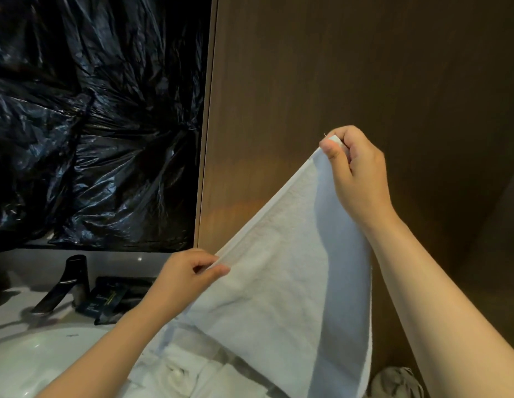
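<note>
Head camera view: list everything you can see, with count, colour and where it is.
towel: one, white, held up between both hands
plastic sheeting: one, black, upper left
wood panel: one, brown, behind the towel
tap: one, dark, lower left
basin: one, white, bottom left
packets: a few, dark, right of the tap
crumpled cloths: count unclear, white, bottom centre
left hand: one, pinches the towel's edge, lower
right hand: one, pinches the towel's top corner
</note>
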